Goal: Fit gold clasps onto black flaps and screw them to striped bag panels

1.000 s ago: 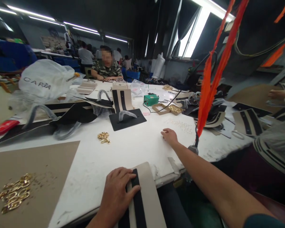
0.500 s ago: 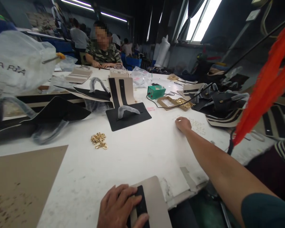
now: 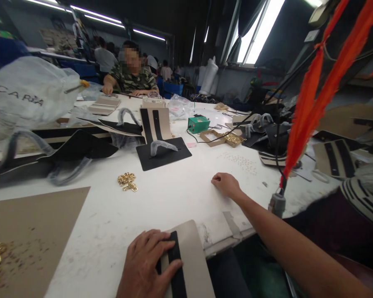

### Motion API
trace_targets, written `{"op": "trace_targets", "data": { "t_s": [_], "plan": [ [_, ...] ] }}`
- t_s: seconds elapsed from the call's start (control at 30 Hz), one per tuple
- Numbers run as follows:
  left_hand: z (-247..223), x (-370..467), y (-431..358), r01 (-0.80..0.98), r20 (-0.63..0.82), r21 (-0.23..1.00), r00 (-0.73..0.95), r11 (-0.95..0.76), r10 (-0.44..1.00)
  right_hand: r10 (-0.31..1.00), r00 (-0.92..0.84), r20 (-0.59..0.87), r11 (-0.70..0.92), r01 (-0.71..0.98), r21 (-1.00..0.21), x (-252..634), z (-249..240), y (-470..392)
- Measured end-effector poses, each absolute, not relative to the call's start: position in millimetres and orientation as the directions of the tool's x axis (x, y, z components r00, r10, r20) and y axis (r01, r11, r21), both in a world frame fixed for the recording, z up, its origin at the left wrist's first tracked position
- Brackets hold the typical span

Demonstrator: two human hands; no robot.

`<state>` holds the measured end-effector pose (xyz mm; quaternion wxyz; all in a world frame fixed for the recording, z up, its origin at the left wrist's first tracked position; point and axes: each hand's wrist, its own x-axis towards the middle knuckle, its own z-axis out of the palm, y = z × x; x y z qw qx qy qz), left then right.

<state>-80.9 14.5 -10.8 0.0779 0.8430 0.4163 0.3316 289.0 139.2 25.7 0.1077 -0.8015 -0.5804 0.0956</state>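
Note:
My left hand [image 3: 149,263] lies over a beige panel with black stripes [image 3: 191,252] at the table's front edge. Its fingers are stretched out and its thumb is apart, all on the upper face. My right hand [image 3: 226,185] is above the white table [image 3: 161,207], thumb and forefinger pinched together. Whatever is between those fingertips is too small or hidden to make out. Just beyond it lies a scatter of tiny pale pieces [image 3: 239,162]. Gold metal rings or clasps [image 3: 127,181] sit in a small heap between and beyond my hands.
Further back are a black panel with a wrapped handle [image 3: 180,153], a green box with a cord [image 3: 199,123] and a cardboard tray [image 3: 211,138]. A brown sheet [image 3: 65,207] covers the left front. Orange strips [image 3: 307,111] hang at right. A person [image 3: 132,76] sits opposite.
My right hand has drawn back from the tiny scattered pieces toward me, still pinched. My left hand keeps its place on the striped panel. The view has shifted slightly.

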Motion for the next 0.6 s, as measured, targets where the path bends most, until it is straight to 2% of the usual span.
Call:
{"op": "trace_targets", "data": {
  "t_s": [0.17, 0.33, 0.6],
  "plan": [
    [-9, -79, 11, 0.657, 0.463, 0.445, 0.413, -0.609, 0.784, 0.982, 0.187, 0.01, -0.185, 0.977, -0.109, 277, 37, 122],
    [0, -76, 5, 0.659, 0.385, 0.512, 0.397, -0.551, 0.833, 0.99, 0.135, -0.044, -0.133, 0.99, 0.04, 279, 42, 132],
    [14, -72, -4, 0.644, 0.303, 0.595, 0.374, -0.481, 0.877, 0.994, 0.091, -0.064, -0.081, 0.986, 0.145, 283, 37, 130]
  ]
}}
